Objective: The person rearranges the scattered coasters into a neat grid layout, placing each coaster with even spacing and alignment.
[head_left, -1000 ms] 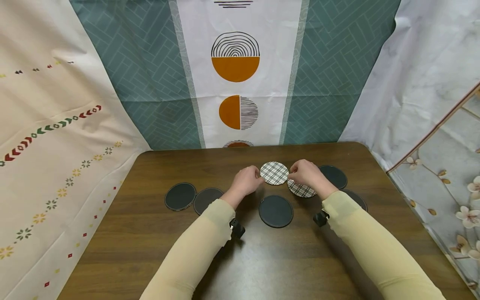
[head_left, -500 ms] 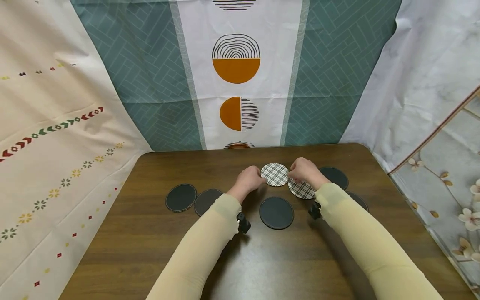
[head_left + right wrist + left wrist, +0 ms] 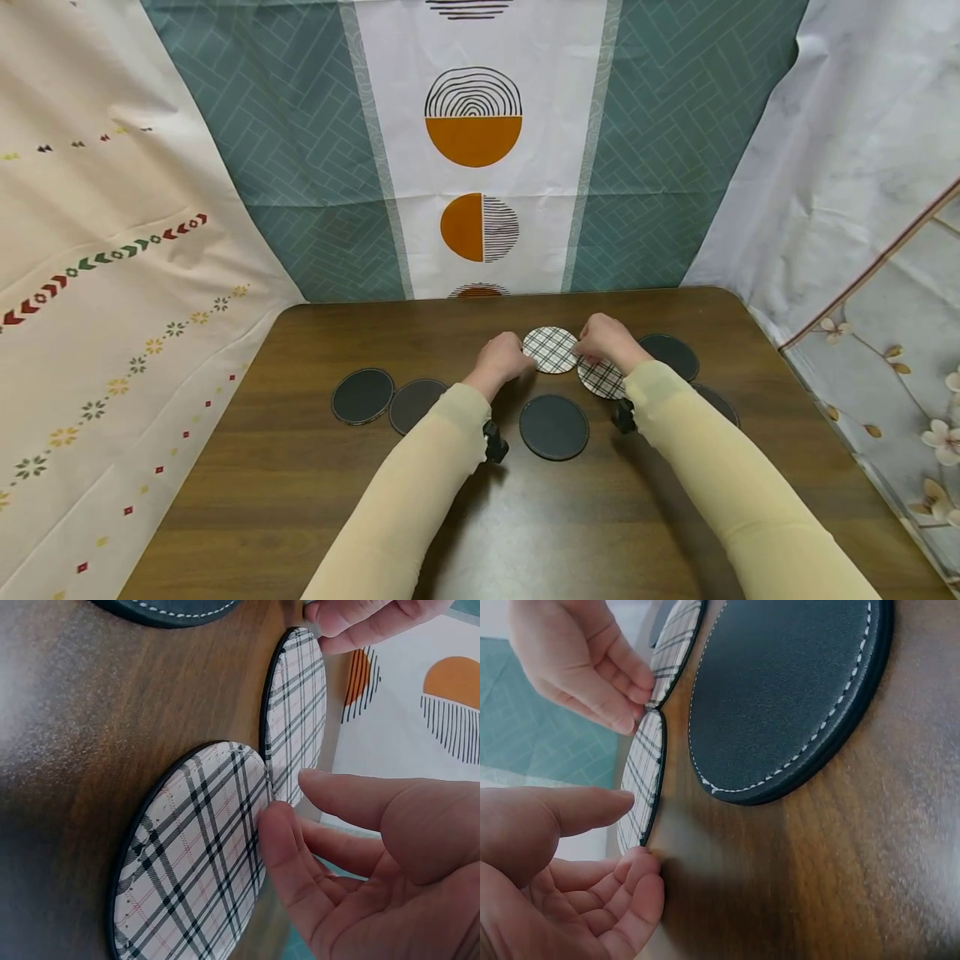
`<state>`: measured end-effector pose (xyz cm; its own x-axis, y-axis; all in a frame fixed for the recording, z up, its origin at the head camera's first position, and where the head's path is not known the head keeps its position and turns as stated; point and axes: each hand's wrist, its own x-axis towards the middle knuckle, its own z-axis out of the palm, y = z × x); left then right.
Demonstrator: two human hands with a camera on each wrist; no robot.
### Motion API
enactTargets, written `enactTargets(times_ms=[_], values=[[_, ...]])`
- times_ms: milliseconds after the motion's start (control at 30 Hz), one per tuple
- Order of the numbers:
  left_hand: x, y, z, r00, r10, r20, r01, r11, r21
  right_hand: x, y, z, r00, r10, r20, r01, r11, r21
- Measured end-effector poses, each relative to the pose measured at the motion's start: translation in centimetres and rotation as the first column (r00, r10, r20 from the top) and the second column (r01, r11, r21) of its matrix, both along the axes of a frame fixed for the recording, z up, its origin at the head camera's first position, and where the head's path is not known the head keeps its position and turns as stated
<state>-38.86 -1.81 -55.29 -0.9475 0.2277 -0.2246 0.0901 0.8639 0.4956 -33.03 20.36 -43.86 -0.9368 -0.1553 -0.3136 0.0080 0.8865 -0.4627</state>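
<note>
Got a bare left hand (image 3: 498, 360) at the left edge of a white round coaster with black plaid lines and a dark rim (image 3: 551, 350). Half open, thumb tip over the checked top, fingers loosely bent against the rim, clear gap in between. Can't tell about any real pinch, only contact.

Sitting right between both hands, that coaster, flat on a brown wood-grain table (image 3: 262, 500). Then the right hand (image 3: 606, 337) at its other edge, by the meeting point with a second white plaid round coaster (image 3: 187, 855). Also half open and relaxed, thumb apart from the bent fingers, one fingertip touching near the seam. Can't see a firm hold there either.

Nearer than both hands, between the forearms: a round black leather-look coaster with white stitching (image 3: 554, 427), apart from the plaid pair. Off to the left of the left hand, a round black coaster (image 3: 363, 396) and a round dark grey coaster (image 3: 412, 405), side by side, the grey one partly behind the pale yellow left sleeve (image 3: 420, 483). Right of the right hand, two more dark round coasters (image 3: 671, 356), one partly covered.
</note>
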Motion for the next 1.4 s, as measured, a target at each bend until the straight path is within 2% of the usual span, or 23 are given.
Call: enactTargets(times_ms=[233,400,567,733,833,867,1000,1067,1100,1167,1267,1333,1400], values=[[0.7,0.6,0.7,0.998,0.055,-0.006,-0.055,0.998,-0.022,-0.2,-0.3,-0.1,0.999,-0.032,0.012,0.032,0.999,-0.023],[1.7,1.1,1.2,0.993,0.112,-0.037,-0.114,0.992,-0.053,0.3,-0.5,0.0,0.999,-0.035,-0.005,0.035,0.999,-0.029],[2.7,1.4,2.1,0.988,0.144,-0.052,-0.147,0.988,-0.054,0.7,-0.6,0.1,0.999,-0.049,-0.012,0.048,0.997,-0.057],[2.7,1.4,2.0,0.987,0.155,-0.053,-0.157,0.987,-0.035,0.8,-0.6,-0.1,0.998,-0.062,-0.009,0.061,0.994,-0.095],[2.1,1.2,1.1,0.985,0.163,-0.050,-0.164,0.986,-0.017,0.9,-0.5,-0.2,0.998,-0.065,-0.025,0.062,0.991,-0.119],[2.8,1.2,2.0,0.985,0.168,-0.041,-0.168,0.986,-0.001,1.0,-0.5,-0.3,0.997,-0.067,-0.036,0.062,0.990,-0.130],[2.2,0.6,1.8,0.986,0.166,-0.016,-0.165,0.984,0.062,1.2,-0.4,-0.8,0.994,-0.082,-0.068,0.069,0.982,-0.177],[2.4,0.3,2.0,0.986,0.166,-0.015,-0.164,0.983,0.082,1.3,-0.4,-1.0,0.992,-0.093,-0.084,0.075,0.978,-0.195],[1.7,0.1,1.0,0.986,0.167,-0.028,-0.164,0.982,0.089,1.4,-0.4,-1.1,0.991,-0.098,-0.088,0.078,0.976,-0.205],[1.9,-0.1,1.0,0.982,0.176,-0.064,-0.169,0.980,0.101,1.6,-0.5,-1.1,0.989,-0.114,-0.097,0.090,0.970,-0.227],[3.2,-0.5,2.2,0.977,0.183,-0.111,-0.169,0.978,0.126,1.7,-0.5,-1.1,0.987,-0.136,-0.083,0.110,0.959,-0.262],[4.3,-0.8,3.4,0.975,0.180,-0.127,-0.161,0.977,0.141,1.8,-0.6,-1.1,0.987,-0.145,-0.068,0.120,0.951,-0.285],[5.4,-1.0,4.9,0.978,0.174,-0.112,-0.157,0.976,0.148,1.8,-0.7,-1.1,0.988,-0.142,-0.052,0.120,0.946,-0.302]])
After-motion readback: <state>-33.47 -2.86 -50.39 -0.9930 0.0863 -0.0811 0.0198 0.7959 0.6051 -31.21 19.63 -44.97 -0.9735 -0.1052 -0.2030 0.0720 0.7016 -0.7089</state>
